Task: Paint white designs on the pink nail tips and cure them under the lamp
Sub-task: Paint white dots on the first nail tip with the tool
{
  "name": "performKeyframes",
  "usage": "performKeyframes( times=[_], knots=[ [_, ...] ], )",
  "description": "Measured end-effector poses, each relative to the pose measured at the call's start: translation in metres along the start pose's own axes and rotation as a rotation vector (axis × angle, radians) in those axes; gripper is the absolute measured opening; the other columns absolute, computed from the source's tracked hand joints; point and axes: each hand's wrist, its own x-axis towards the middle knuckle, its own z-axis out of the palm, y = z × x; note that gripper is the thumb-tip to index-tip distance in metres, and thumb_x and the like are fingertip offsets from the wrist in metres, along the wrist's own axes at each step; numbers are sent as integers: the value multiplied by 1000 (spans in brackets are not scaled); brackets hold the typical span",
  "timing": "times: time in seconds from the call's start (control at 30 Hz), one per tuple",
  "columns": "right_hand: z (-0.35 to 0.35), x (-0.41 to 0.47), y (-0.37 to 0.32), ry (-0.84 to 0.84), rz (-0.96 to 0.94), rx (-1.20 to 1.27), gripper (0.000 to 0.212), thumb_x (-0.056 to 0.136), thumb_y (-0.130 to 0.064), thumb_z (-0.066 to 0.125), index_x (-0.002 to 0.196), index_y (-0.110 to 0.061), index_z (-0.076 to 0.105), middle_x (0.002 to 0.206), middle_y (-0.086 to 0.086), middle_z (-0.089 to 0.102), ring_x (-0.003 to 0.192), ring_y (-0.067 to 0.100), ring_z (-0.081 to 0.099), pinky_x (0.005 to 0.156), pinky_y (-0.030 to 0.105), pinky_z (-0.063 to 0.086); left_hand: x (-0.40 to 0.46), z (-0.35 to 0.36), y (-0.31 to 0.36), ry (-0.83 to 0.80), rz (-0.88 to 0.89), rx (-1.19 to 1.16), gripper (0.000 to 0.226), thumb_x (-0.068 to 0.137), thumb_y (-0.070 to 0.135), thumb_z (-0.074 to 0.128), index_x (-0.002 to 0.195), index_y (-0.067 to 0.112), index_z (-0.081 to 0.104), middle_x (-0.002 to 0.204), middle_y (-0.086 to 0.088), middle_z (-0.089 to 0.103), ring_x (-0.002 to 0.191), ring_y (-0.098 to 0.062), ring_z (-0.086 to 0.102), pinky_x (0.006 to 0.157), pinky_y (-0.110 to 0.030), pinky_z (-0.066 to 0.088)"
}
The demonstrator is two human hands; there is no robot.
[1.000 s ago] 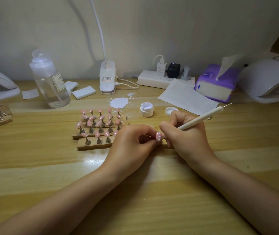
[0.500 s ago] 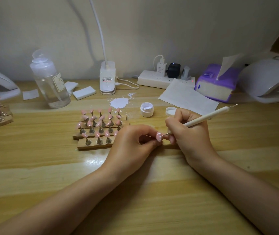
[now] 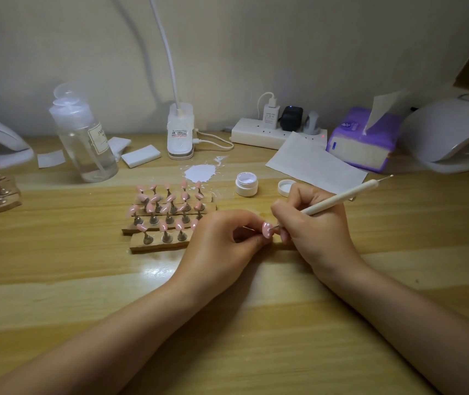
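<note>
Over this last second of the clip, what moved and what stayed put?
The right hand rolled the dotting pen so its rear end rose, and brought the fine tip onto the pink nail tip, which now shows white dots. The left hand pinches that nail tip as before. The wooden racks of tips, open gel jar and lid did not move.

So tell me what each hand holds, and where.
Left hand pinches a pink nail tip by its stand. Right hand grips the dotting pen near its lower end.

hands (image 3: 270,238) dotting pink nail tip (image 3: 267,230)
</note>
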Motion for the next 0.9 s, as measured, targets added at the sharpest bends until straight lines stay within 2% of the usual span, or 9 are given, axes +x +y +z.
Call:
performKeyframes(
  times=[0.2, 0.63, 0.77, 0.9],
  knots=[
    [0, 0, 0, -4, -2, -7, 33, 74, 11, 52, 50, -6, 36, 29, -4, 41, 30, -1, 45, 37, 9, 34, 0, 0, 1, -2, 9, 1, 9, 79, 2, 69, 82, 7, 74, 79, 2, 72, 75, -6, 66, 72, -13, 49],
    [0, 0, 1, 11, -4, -10, 33, 73, 9, 53, 50, -7, 36, 30, -4, 42, 32, 0, 46, 38, 10, 37, 0, 0, 0, -4, 17, -2, 9, 79, 1, 69, 82, 8, 74, 79, 2, 72, 76, -6, 66, 74, -16, 51],
    [-1, 2, 3, 56, -2, 23, 32, 74, 8, 53, 50, -6, 35, 31, -2, 38, 30, 5, 43, 43, 18, 45, 0, 1, 0, 7, 15, -7, 9, 78, -1, 68, 80, 7, 73, 78, 2, 72, 77, -7, 67, 76, -19, 53],
    [-1, 3, 5, 56, 0, 36, 33, 74, 7, 53, 50, -7, 35, 32, -2, 38, 32, 8, 44, 49, 27, 47, 0, 0, 1, 4, 20, -3, 9, 78, -1, 69, 81, 6, 73, 77, 5, 71, 75, -2, 65, 73, -14, 51]
  ],
)
